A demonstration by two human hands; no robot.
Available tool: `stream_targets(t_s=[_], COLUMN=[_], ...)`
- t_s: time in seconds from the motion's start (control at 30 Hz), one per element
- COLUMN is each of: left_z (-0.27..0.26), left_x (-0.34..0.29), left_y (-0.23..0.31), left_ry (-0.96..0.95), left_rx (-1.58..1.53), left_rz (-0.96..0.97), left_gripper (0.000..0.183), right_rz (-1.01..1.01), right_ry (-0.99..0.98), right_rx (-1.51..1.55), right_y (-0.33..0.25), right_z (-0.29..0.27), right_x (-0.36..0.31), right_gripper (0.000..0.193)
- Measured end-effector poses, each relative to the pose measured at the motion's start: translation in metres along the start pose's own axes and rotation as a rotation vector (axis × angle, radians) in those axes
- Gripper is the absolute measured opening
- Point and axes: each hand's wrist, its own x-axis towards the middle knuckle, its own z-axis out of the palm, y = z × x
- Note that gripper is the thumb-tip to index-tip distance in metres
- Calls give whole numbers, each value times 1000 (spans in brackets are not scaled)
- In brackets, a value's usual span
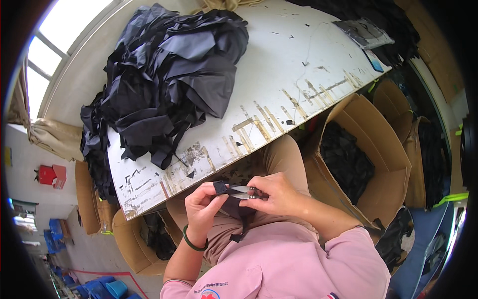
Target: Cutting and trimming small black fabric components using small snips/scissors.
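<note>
Because the snips' (240, 189) parted blades point toward the left hand (201, 202), a slip of the right hand (276, 193) could nick skin or cut too deep into the small black fabric piece (219, 187). Left grip pinches that piece just off the counter (279, 55) edge; right grip is wrapped round the snips. Dark strip (242, 225) hanging below might get caught if the left pinch slackens.
</note>
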Motion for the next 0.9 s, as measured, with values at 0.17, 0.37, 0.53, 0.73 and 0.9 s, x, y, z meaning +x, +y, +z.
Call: stream_targets(t_s=[0.17, 0.37, 0.53, 0.73, 0.9], left_z=[-10, -17, -13, -10, -10], left_x=[-7, -6, -7, -9, -9], left_y=[2, -2, 2, -1, -3], left_ry=[0, -17, 55, 41, 40], left_rx=[-84, -140, -215, -69, -76], left_rz=[-18, -48, -122, -53, -62], left_gripper=[15, 15, 13, 13, 14], right_rz=[-167, -128, -283, -257, -197], right_ry=[-14, -17, -10, -63, -79], right_rx=[-166, -113, -377, -354, -295], right_y=[-4, -17, -18, -17, -13], right_z=[2, 6, 6, 12, 14], right_x=[21, 28, 28, 25, 24], right_gripper=[35, 36, 36, 34, 34])
